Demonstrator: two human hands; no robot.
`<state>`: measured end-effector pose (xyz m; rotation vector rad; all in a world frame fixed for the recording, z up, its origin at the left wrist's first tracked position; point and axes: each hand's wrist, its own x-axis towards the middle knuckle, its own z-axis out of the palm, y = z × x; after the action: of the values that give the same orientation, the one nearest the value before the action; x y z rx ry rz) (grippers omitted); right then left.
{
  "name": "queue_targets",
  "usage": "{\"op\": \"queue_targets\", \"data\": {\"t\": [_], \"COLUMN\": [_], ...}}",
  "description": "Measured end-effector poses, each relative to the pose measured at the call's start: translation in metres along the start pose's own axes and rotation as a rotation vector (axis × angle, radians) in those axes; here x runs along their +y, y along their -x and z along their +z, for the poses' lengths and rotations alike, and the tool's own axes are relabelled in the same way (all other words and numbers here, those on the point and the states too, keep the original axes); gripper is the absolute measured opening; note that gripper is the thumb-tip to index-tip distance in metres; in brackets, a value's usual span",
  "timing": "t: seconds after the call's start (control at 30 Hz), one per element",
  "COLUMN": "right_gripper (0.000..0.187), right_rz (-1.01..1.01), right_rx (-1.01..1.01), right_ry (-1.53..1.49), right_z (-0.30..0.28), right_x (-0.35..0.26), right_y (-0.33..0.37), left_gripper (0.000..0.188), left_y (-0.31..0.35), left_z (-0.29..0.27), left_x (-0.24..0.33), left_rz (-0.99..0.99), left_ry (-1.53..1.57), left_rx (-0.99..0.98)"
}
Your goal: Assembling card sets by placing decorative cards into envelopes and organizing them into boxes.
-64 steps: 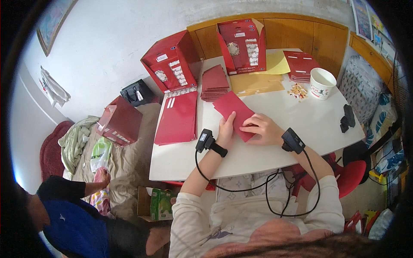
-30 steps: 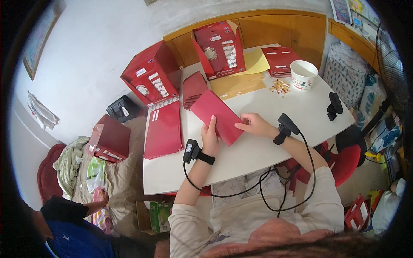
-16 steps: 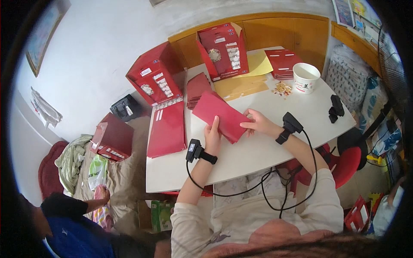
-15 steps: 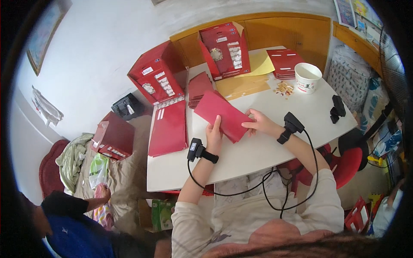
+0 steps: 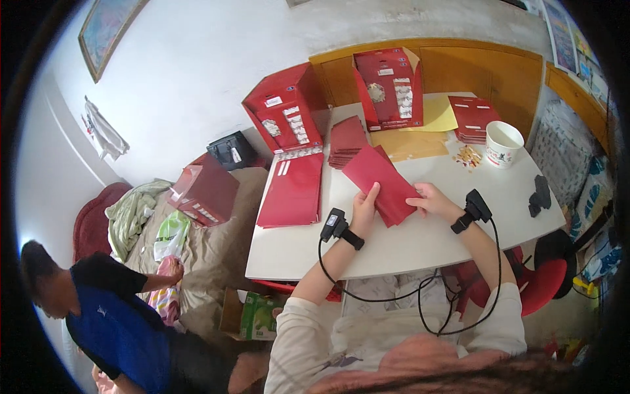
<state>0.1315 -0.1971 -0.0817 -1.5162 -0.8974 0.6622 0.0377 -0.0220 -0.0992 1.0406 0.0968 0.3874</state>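
Note:
Over the white table I hold a flat, plain dark-red paper envelope (image 5: 382, 181), tilted, with another red edge showing behind it. My left hand (image 5: 365, 207) is closed on its lower left side, thumb on top. My right hand (image 5: 432, 199) pinches its right edge between thumb and fingers. Just beyond lies a fanned pile of red paper pieces (image 5: 347, 139). To the left is a stack of larger red sheets (image 5: 293, 190) with two white bars. Both wrists carry black strapped devices with a cable.
Two red printed boxes (image 5: 283, 113) (image 5: 388, 92) stand at the back of the white table (image 5: 433, 246). At the right are a red stack (image 5: 474, 118), a white paper cup (image 5: 503, 146), small scattered bits (image 5: 467, 157) and black objects (image 5: 540, 196). Another person (image 5: 125, 308) is at the left by a bed.
My view has shifted, so the table sits further right and the other person shows more. Both hands keep their hold on the red envelope, with little change in its pose.

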Motion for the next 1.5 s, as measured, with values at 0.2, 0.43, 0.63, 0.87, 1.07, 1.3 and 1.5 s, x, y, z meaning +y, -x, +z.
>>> {"op": "queue_targets", "data": {"t": [0.2,0.43,0.63,0.87,1.07,1.3,1.5], "right_gripper": [0.017,0.024,0.031,0.022,0.021,0.019,0.025], "right_rz": [0.061,0.079,0.062,-0.015,-0.026,-0.025,-0.026], "right_rx": [-0.047,-0.060,-0.091,-0.103,-0.107,-0.068,-0.056], "right_ry": [0.052,-0.021,-0.030,-0.076,-0.085,-0.073,-0.092], "right_z": [-0.002,-0.003,-0.002,-0.002,-0.001,0.002,0.002], "right_x": [-0.007,0.004,-0.002,0.006,0.012,0.006,0.003], "right_y": [0.004,-0.001,0.003,0.000,-0.003,0.000,0.002], "left_gripper": [0.023,0.023,0.024,0.024,0.023,0.023,0.025], "left_y": [-0.002,-0.003,-0.002,-0.005,-0.004,-0.001,0.003], "left_z": [-0.001,-0.003,0.000,-0.005,-0.009,-0.003,0.003], "left_x": [-0.001,-0.002,0.003,-0.002,-0.002,0.001,0.007], "left_rz": [-0.042,0.012,-0.004,0.003,-0.025,-0.048,-0.069], "left_ry": [-0.030,0.002,-0.003,0.018,0.006,-0.043,-0.055], "left_rx": [0.013,0.006,0.024,0.017,-0.008,0.031,0.031]}}
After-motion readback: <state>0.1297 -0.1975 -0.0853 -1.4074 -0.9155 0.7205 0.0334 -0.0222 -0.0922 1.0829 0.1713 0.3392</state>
